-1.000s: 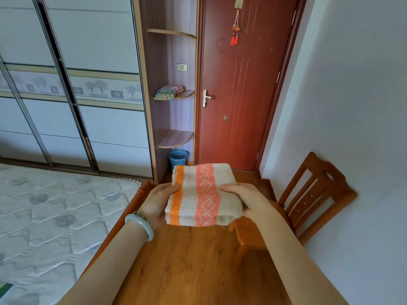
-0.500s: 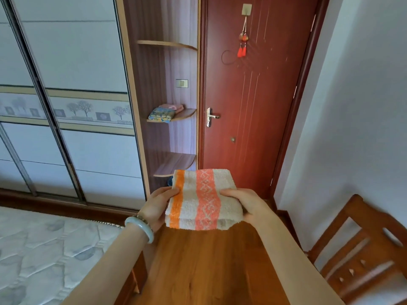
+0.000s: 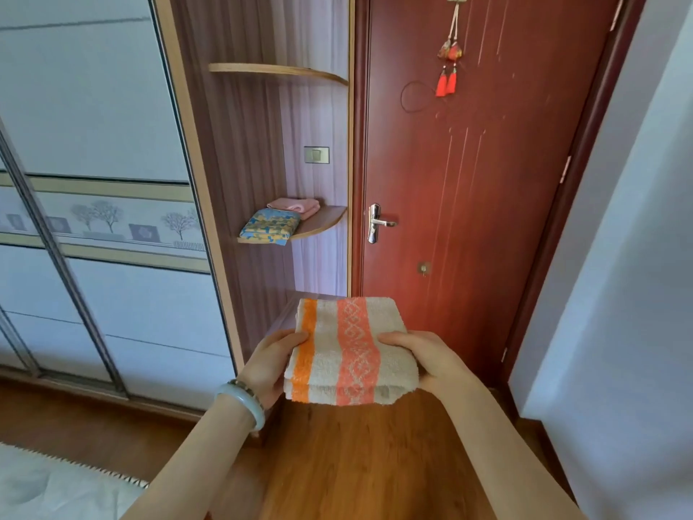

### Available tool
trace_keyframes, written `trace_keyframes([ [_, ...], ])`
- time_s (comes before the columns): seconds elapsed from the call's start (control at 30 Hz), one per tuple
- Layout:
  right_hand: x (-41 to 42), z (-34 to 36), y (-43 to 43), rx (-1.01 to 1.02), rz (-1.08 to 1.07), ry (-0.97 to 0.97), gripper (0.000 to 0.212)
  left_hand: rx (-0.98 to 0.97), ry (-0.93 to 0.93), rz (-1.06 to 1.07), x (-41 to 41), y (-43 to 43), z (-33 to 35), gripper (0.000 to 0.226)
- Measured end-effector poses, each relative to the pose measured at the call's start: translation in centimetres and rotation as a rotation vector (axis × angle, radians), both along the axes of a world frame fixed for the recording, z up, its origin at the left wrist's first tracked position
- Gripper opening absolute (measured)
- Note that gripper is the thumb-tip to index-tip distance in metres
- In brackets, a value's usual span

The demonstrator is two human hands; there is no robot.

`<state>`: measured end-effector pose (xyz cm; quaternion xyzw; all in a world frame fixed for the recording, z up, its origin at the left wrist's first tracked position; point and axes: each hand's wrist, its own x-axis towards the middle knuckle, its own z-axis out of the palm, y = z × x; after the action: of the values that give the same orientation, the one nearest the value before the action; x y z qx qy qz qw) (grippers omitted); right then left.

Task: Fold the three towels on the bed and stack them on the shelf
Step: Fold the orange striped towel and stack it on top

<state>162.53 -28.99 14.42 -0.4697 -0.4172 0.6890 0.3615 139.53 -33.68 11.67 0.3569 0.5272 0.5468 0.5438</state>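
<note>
A folded cream towel with orange stripes (image 3: pixel 348 350) is held flat in front of me, above the wooden floor. My left hand (image 3: pixel 268 364) grips its left edge and my right hand (image 3: pixel 431 360) grips its right edge. Ahead, on the middle corner shelf (image 3: pixel 322 223), lie a folded blue and yellow towel (image 3: pixel 270 225) and, behind it, a folded pink towel (image 3: pixel 294 205). The two lie apart, not stacked. A lower shelf (image 3: pixel 288 305) is partly hidden behind the towel I hold.
A red wooden door (image 3: pixel 468 182) with a metal handle (image 3: pixel 377 223) stands right of the shelves. Sliding wardrobe doors (image 3: pixel 93 219) fill the left. A white wall (image 3: pixel 618 294) closes in on the right. The bed's corner (image 3: pixel 48 489) shows at bottom left.
I have walked closer to the shelf unit with the towel held in both hands. The chair and blue basket have dropped out of view, and the shelves look larger.
</note>
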Motion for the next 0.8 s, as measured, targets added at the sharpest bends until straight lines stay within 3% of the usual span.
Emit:
trace_keyframes([
  [0.37,-3.3,2.4,28.7,0.044,0.115,-0.068,0.024,-0.004,-0.02,0.181,-1.6,26.1,1.9,0.026],
  [0.5,-5.3,1.6,35.9,0.01,0.15,-0.089,0.032,-0.04,-0.032,0.27,-3.2,32.6,0.8,0.027],
  [0.7,-9.2,-0.5,47.3,-0.01,0.209,-0.079,0.012,-0.085,-0.006,0.317,-6.9,43.2,-1.3,0.029],
  [0.8,-11.7,-1.5,53.8,0.005,0.207,-0.098,0.023,-0.07,-0.016,0.336,-9.2,49.2,-1.8,0.026],
])
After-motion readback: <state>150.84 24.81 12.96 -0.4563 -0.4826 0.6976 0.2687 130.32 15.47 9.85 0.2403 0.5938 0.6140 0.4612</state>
